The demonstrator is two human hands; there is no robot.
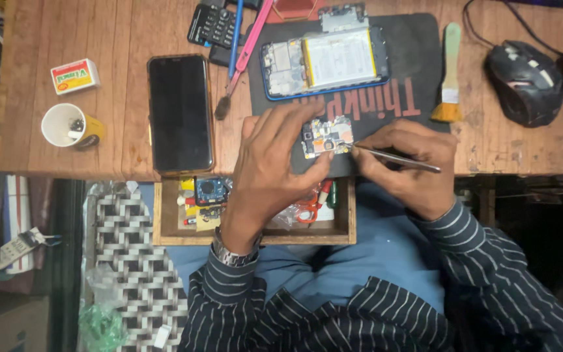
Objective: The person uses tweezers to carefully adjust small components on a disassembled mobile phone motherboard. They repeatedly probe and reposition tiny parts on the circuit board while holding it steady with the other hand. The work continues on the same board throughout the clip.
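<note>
Pinning a small phone circuit board (326,137) against the dark work mat (418,58), the left hand (268,166) lies with its fingers spread over the board's near and left edges, thumb tip at the lower edge, so the board seems braced against sliding while it is worked on. The right hand (412,166) is closed in a pen-like pinch on a pair of metal tweezers (395,158), whose tip touches the board's right edge; the hand's heel appears to rest at the table edge, probably for steadiness. The board sits at the mat's near edge, close to the body, just below the opened blue-framed phone (324,62), which lies back-up with its battery and bare frame showing. A second phone (180,112), screen dark, lies well left of the mat on the wooden table (66,150), out of the working area. A brush (449,78) lies at the mat's right side and a black mouse (526,81) further right. Pink and blue tools (242,39) lie slantwise above the dark phone. An open wooden drawer (164,221) of small parts hangs under the table edge, below the left wrist, within reach. A white cup (65,125) and a small box (75,76) stand at the far left
</note>
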